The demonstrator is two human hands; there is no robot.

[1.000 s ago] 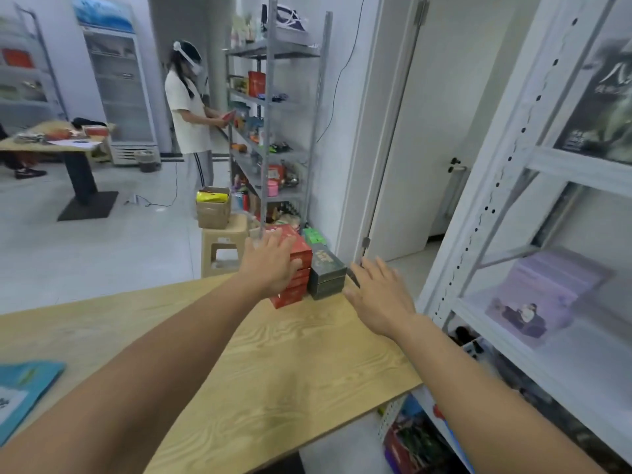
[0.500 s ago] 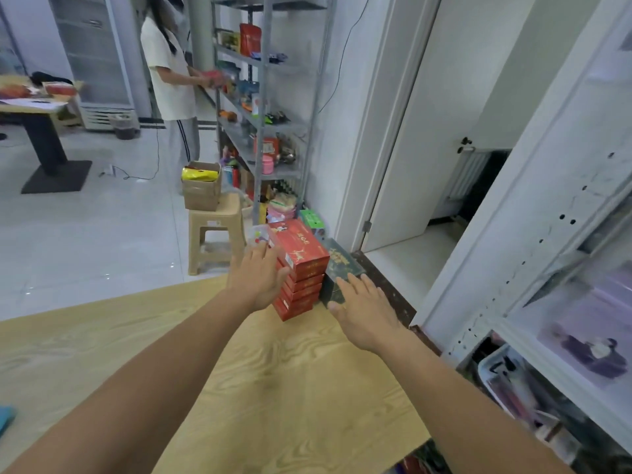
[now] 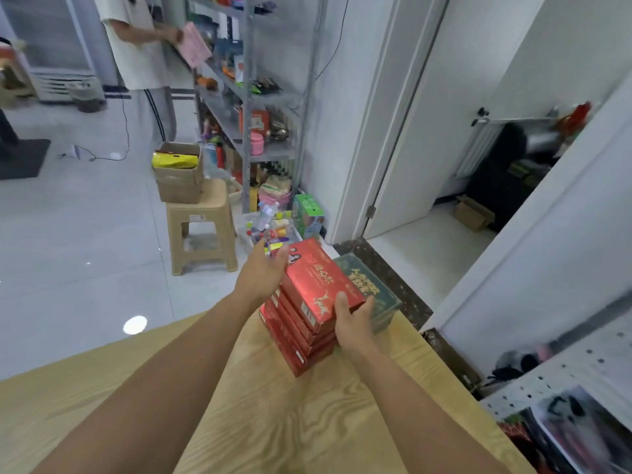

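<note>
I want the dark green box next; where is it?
Head view: the dark green box sits on the table, far right, beside the red stack and right hand.

1. Hands: two, the left hand and the right hand.
2. Red boxes: at least four in one stack.
3. Dark green box: one shows; any beneath cannot be counted.
4. Cardboard boxes: two.
5. Stool: one.
6. Wooden table: one.
</note>
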